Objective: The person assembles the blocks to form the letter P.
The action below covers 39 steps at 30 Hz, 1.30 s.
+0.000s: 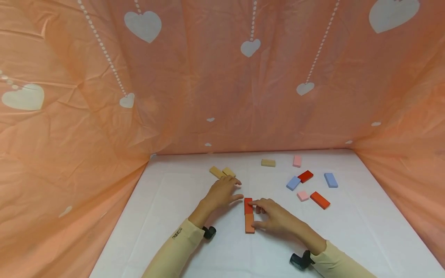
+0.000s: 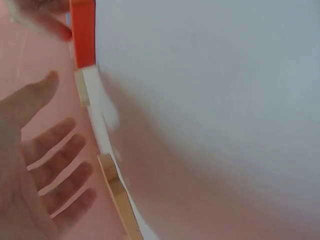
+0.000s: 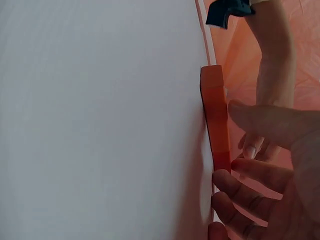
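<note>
On the white table a red block (image 1: 248,205) and an orange block (image 1: 249,224) lie end to end, touching. My right hand (image 1: 274,217) is on their right side, its index finger touching the red block and its thumb at the orange block's edge. In the right wrist view the right hand's (image 3: 295,175) fingers are loosely bent beside the orange block (image 3: 217,122). My left hand (image 1: 221,192) hovers left of the red block, fingers spread, holding nothing, just in front of two yellow blocks (image 1: 216,172). The left wrist view shows that hand (image 2: 30,155) with its fingers apart.
Toward the right lie blue blocks (image 1: 293,183) (image 1: 331,180), red blocks (image 1: 305,176) (image 1: 320,200) and pink blocks (image 1: 297,161) (image 1: 303,196). Another yellow block (image 1: 268,163) lies near the back edge. An orange curtain (image 1: 243,96) hangs behind and at both sides.
</note>
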Tool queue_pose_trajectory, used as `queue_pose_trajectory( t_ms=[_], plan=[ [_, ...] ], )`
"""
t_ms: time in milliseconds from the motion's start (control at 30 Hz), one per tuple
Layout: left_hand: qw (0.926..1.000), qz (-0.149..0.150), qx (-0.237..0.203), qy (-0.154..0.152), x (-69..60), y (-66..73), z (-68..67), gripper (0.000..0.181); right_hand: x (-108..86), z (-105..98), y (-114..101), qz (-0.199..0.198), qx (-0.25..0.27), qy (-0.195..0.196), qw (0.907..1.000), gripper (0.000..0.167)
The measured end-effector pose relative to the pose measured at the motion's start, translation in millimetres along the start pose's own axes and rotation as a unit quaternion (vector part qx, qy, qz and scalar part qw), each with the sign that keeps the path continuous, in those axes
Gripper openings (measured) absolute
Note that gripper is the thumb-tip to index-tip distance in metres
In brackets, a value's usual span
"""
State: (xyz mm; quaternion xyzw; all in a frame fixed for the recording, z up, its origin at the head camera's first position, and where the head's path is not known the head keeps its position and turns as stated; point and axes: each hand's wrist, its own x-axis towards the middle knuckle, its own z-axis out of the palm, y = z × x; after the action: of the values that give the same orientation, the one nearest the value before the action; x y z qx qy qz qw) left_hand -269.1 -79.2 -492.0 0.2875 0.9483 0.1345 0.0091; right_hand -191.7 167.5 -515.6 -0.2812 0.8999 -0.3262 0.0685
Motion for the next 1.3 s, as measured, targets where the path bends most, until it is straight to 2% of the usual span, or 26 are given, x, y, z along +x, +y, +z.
queue_pose_trajectory(
  t_ms=[267,433,567,667,967,1300],
  plan=[
    [0.9969,-0.043,-0.007,0.066,15.6,-21.8,-3.4,0.054,1.9,2,-1,0.019,-0.023,-0.006,0.9995,0.064],
    [0.9921,-0.089,-0.008,0.088,26.5,-30.6,-3.2,0.059,2.1,2,-2,0.016,-0.025,-0.005,0.9996,0.063],
    [0.9876,-0.132,0.002,0.084,32.9,-34.0,-3.4,0.062,1.3,2,-2,0.013,-0.029,-0.005,0.9995,0.062],
    [0.9854,-0.151,0.004,0.079,35.5,-35.8,-3.3,0.064,0.2,2,-3,0.011,-0.03,-0.007,0.9995,0.062],
    [0.9843,-0.164,-0.023,0.06,37.3,-37.3,-3.2,0.061,-5.6,1,-7,0.011,-0.037,-0.009,0.9992,0.062],
    [0.9828,-0.178,-0.006,0.047,43.9,-37.3,-1.5,0.058,-8.1,1,-7,0.012,-0.042,-0.007,0.999,0.061]
  ],
)
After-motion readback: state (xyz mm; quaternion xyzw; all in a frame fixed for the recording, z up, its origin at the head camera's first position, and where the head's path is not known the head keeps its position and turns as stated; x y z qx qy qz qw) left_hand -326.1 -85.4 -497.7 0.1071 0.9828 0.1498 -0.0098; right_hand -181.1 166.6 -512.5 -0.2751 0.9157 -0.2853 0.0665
